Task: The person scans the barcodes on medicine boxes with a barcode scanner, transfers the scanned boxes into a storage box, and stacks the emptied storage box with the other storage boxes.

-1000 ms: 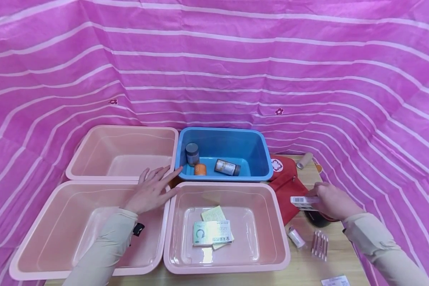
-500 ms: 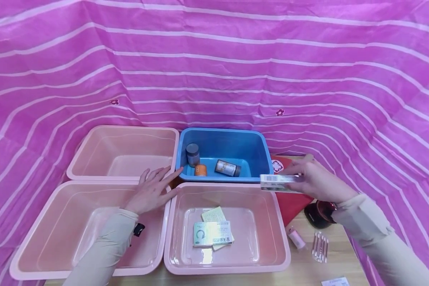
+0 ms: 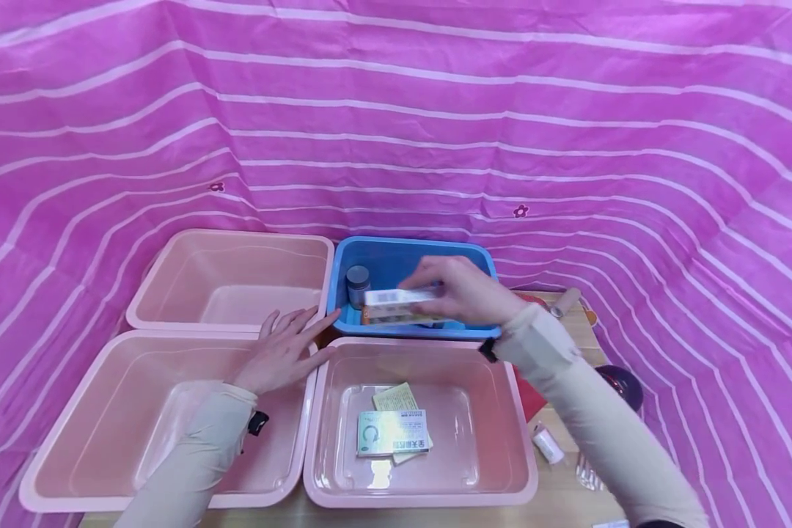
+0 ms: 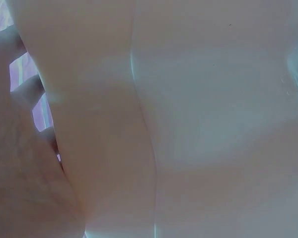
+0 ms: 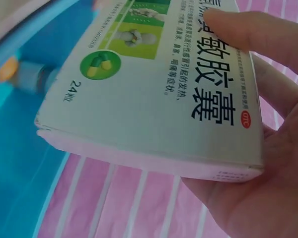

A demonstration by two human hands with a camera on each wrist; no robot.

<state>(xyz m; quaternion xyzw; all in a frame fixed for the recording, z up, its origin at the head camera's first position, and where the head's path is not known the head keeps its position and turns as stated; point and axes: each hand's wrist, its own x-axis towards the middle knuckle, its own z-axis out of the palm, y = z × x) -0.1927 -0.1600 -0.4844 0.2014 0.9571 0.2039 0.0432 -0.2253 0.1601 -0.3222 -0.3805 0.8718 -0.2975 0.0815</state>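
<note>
My right hand (image 3: pixel 465 290) holds a white medicine box (image 3: pixel 396 297) over the blue bin (image 3: pixel 332 304). In the right wrist view the box (image 5: pixel 154 99) shows a green capsule picture and large black characters, with the thumb on its printed face. Inside the blue bin a dark-lidded jar (image 3: pixel 358 284) stands at the left; the box and hand hide most of the other bottles. My left hand (image 3: pixel 284 353) rests with extended fingers on the bin rims where the bins meet. In the left wrist view it lies against a pink bin wall (image 4: pixel 99 119).
The front right pink bin (image 3: pixel 524 469) holds a green-and-white medicine box (image 3: pixel 389 434) on a yellowish packet (image 3: pixel 396 397). Two more pink bins stand left. To the right lie a red pouch (image 3: pixel 531 396), a bandage roll (image 3: pixel 548 444), a dark round object (image 3: pixel 623 385) and cotton swabs (image 3: pixel 587 473).
My right hand has carried the medicine box leftward from the table's right side, past the red pouch, to above the blue bin. My left hand has stayed in place.
</note>
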